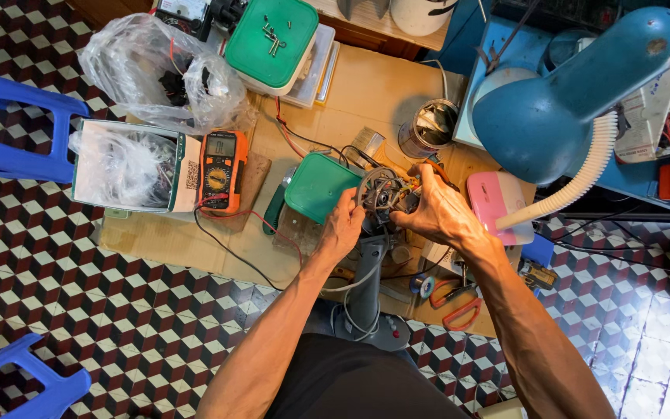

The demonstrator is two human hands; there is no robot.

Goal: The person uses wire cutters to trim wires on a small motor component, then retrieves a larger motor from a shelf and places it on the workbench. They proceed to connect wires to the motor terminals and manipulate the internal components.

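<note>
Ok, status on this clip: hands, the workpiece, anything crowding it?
Left hand and right hand both grip the small motor. Motor held up over the cardboard mat. Green lid right beside it, pink box close on the other side.

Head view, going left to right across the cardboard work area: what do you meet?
Blue stool → open box → orange multimeter → green lid → left hand → motor → right hand → pink case → blue lamp.
</note>
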